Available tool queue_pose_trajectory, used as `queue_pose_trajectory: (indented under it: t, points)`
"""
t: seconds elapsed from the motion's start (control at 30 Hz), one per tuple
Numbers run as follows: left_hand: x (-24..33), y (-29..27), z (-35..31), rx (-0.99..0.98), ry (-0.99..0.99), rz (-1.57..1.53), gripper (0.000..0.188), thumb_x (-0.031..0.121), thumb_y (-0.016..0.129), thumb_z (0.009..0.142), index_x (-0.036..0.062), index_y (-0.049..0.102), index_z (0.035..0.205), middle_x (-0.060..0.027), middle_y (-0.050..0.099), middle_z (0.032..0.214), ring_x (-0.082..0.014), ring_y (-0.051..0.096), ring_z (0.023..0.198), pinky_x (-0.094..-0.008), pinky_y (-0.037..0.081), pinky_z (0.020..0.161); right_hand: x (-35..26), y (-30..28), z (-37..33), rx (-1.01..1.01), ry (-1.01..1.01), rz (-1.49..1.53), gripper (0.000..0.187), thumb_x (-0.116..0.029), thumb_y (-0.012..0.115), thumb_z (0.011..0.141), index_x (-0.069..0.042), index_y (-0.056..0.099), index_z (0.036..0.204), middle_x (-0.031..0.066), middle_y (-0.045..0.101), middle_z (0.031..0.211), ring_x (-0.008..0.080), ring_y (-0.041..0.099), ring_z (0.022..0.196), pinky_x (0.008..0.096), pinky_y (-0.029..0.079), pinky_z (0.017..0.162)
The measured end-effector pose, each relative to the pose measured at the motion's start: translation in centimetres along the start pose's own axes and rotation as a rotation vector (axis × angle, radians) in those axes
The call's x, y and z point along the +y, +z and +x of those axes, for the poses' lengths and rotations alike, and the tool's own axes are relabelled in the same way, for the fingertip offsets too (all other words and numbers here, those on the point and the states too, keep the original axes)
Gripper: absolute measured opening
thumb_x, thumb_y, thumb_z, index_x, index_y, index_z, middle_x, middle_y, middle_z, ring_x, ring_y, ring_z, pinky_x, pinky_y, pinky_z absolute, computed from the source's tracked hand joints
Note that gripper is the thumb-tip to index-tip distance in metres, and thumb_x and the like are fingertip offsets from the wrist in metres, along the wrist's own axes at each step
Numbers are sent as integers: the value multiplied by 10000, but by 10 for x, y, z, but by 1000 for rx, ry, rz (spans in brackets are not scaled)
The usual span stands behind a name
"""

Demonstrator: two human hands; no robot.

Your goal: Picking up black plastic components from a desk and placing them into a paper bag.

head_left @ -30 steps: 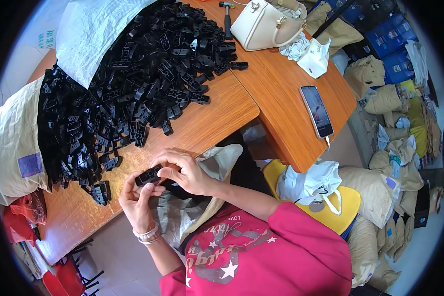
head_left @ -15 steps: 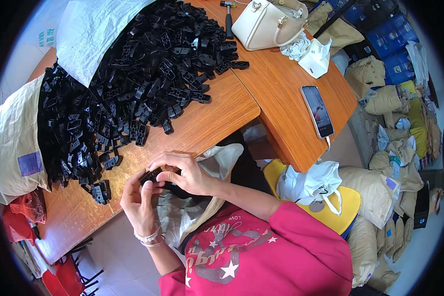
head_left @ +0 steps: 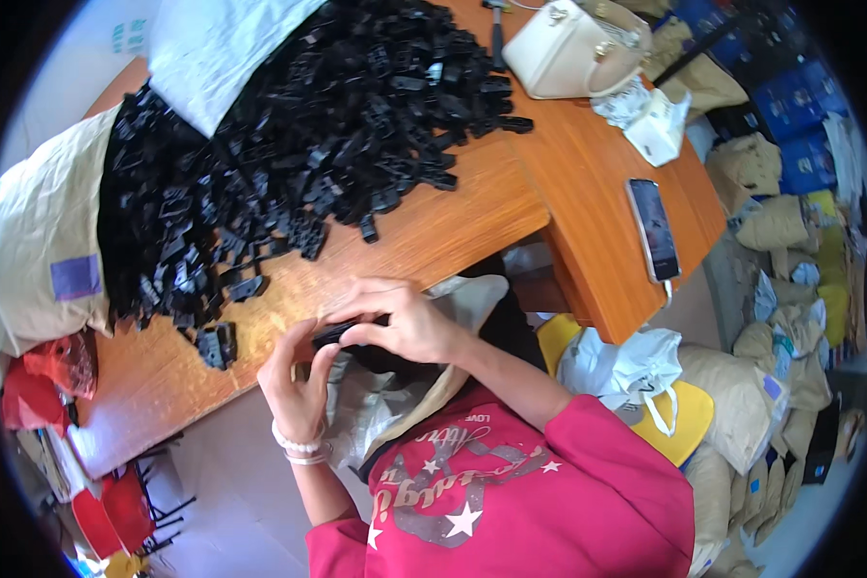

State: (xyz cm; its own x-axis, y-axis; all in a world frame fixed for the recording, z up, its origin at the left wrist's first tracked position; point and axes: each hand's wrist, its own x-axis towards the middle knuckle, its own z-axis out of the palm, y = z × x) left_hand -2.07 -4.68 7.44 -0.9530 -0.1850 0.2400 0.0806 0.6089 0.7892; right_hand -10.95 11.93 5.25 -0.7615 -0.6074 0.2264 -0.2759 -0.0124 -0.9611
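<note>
Between my two hands, just off the near edge of the wooden table, is a small black plastic part. My left hand, with white bracelets at the wrist, grips its left end between thumb and fingers. The thumb and fingers of my right hand close on its other side. Much of the part is covered by my fingers. Below my hands, an open pale sack lies on my lap. A big heap of similar black plastic parts covers the table beyond my hands.
A full sack and a white sack flank the heap. To the right lie a phone, a cream handbag and a hammer. A yellow stool bears a white bag. Brown sacks stand on the floor.
The whole view has shifted, so the table and heap appear farther right. Both hands stay together on the black part, which now sits flatter and shows less between my fingers.
</note>
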Motion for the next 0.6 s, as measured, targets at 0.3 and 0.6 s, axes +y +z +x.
queue_pose_trajectory:
  t: [0.3, 0.6]
  points:
    - [-43, -17, 48, 249, -18, 586, 360, 9, 612, 789, 42, 558, 1144, -117, 548, 1177, -321, 623, 905, -367, 533, 717, 26, -17, 29, 472, -81, -567, 101, -90, 674, 818, -21, 647, 887, 101, 614, 865, 281, 604, 791, 371, 476, 687]
    - [-38, -6, 50, 89, 52, 590, 254, 36, 629, 794, 33, 581, 1043, -126, 551, 977, -308, 582, 885, -375, 501, 713, 26, -18, 25, 370, -40, -700, 220, -73, 691, 774, -18, 564, 945, 129, 586, 861, 303, 574, 826, 399, 429, 771]
